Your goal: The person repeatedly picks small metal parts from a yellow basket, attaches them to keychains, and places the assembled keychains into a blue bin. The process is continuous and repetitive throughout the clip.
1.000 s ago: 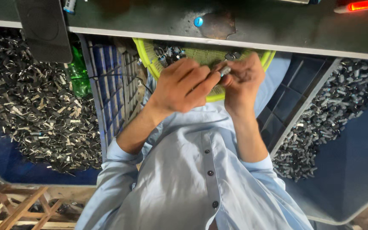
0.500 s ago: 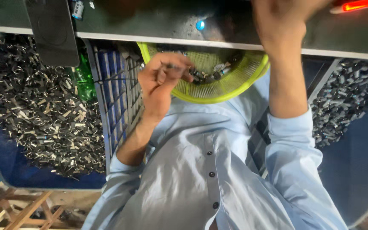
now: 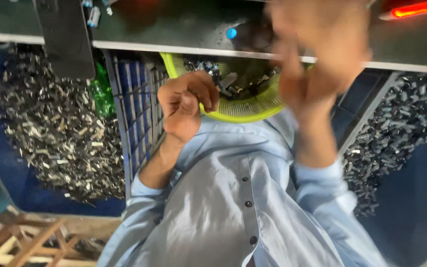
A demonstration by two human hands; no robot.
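Now the left hand [image 3: 188, 106] is curled at the yellow-green basket [image 3: 245, 112], picking small metal parts [image 3: 228, 81]. Blurred right hand [image 3: 317, 64] lifts by the desk [image 3: 174, 29]; its grip is unclear. Next needs careful pinching.

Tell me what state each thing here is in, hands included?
Left hand: curled shut at the basket's rim; what it grips is hidden.
Right hand: raised over the bench, blurred, grip unclear.
Basket: on the lap, holding small metal parts.
Bottle: upright beside the crate.
Red light: glowing.
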